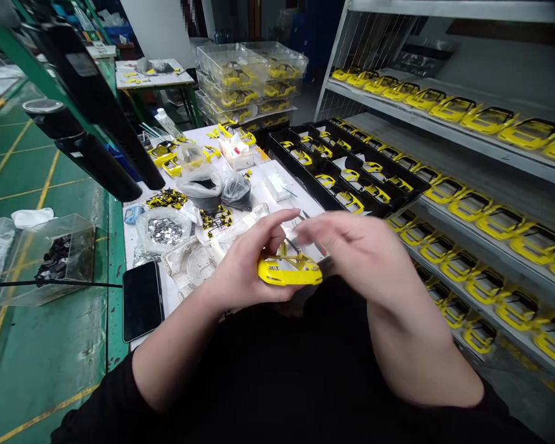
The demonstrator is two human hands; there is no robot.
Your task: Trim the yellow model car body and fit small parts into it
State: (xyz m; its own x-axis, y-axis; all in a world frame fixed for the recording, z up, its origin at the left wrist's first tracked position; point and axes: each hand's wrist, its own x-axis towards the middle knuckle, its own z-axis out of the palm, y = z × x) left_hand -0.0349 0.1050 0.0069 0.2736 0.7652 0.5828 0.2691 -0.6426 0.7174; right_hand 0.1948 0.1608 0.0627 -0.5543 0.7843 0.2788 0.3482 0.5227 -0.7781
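Note:
My left hand (248, 264) is wrapped round a yellow model car body (290, 272), thumb above and fingers below, and holds it in front of my chest. The car body's end with small slots and a dark mark faces me, and its upper frame is open. Just to the right and above it is my right hand (358, 246), palm turned inward and smeared by motion. Its fingertips are close to the car's far side; whether they hold anything is hidden by blur. Under my hands lies a whitish, worn mould-like block (189, 265) on the table.
A phone (142, 302) lies at the table's left edge. Bags of silver pieces (163, 229) and dark parts (204, 188) stand behind it. A black divided tray (346, 163) holds yellow car bodies. Shelves (467, 145) with rows of them rise at right; black tubes (86, 154) hang upper left.

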